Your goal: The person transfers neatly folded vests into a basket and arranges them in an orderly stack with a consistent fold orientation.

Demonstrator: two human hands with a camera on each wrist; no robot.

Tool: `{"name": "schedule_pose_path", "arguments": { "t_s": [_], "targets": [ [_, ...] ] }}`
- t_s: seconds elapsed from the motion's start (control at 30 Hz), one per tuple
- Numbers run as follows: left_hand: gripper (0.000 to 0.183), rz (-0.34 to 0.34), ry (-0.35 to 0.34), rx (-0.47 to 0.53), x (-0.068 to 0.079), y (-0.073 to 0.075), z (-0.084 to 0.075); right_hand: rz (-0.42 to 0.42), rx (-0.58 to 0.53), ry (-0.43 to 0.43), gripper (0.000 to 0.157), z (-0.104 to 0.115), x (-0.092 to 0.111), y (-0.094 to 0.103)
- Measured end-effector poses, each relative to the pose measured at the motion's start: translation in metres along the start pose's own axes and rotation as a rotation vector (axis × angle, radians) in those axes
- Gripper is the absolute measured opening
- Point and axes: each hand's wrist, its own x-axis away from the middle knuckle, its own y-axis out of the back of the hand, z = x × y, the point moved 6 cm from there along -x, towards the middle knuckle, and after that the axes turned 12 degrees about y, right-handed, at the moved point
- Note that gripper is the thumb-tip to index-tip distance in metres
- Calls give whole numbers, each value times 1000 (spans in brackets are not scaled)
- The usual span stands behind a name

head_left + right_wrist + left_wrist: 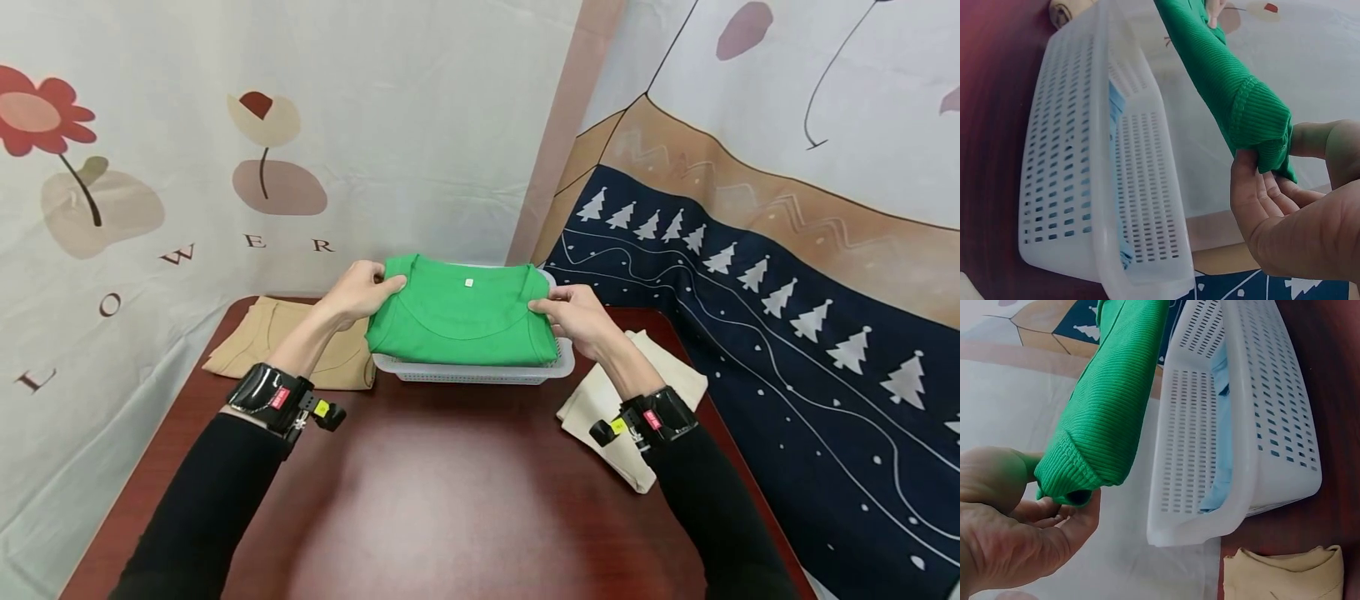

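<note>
A folded green ribbed shirt [461,312] with a small white neck label is held up above a white plastic basket [480,372]. My left hand [362,292] pinches its left end, thumb on top and fingers beneath. At the opposite end, my right hand [581,317] grips the shirt in the same manner. Both wrist views show the shirt apart from the basket's rim. Inside the basket lies light blue cloth [1222,444], partly hidden by the basket wall.
A folded tan garment [341,354] lies on the dark red table [420,500] left of the basket. Folded cream cloth [615,417] lies to the right, under my right forearm. Printed curtains [420,125] hang behind the table and along its right side.
</note>
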Motion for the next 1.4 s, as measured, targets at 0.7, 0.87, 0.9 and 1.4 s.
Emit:
{"name": "schedule_pose_path", "arguments": {
  "t_s": [0.7,0.87,0.9,1.4],
  "targets": [
    [42,18,157,0,-42,-11,0,5,45,-66,13,-12,-38,10],
    [44,-7,194,-39,-57,-19,7,-12,76,-82,24,-18,-45,13],
    [44,-11,199,-42,-60,-21,8,-17,86,-87,29,-20,-46,14],
    [46,-102,208,-103,-74,-41,17,-60,249,-113,31,-39,-58,10]
  ]
}}
